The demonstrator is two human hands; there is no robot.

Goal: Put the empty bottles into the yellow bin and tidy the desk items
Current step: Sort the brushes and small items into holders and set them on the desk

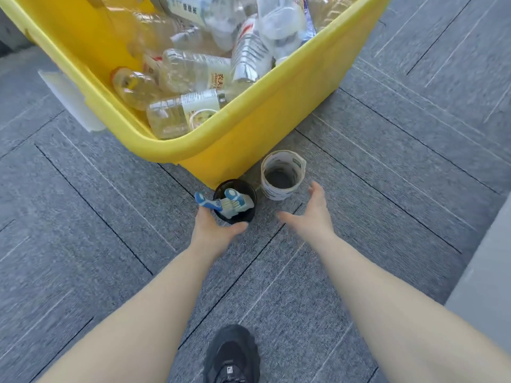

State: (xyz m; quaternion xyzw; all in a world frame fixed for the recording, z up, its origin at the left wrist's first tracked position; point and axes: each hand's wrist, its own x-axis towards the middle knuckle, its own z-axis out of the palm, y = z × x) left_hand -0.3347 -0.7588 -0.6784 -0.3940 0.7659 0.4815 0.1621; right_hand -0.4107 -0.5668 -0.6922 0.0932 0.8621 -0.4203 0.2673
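Note:
The yellow bin [265,117] stands on the carpet and holds several empty clear plastic bottles [190,70]. In front of its near corner sits a black cup [247,214] holding blue-and-white items, one of them sticking out to the left. My left hand [213,225] wraps around the cup's near side. To the right of the cup a white paper cup [282,175] stands upright and empty. My right hand [312,214] hovers open just below and right of the paper cup, fingers spread, touching nothing.
Grey carpet tiles [387,167] cover the floor. A white latch [72,100] juts from the bin's left side. My black shoe [232,355] is at the bottom centre. A pale grey surface [486,272] runs along the right edge.

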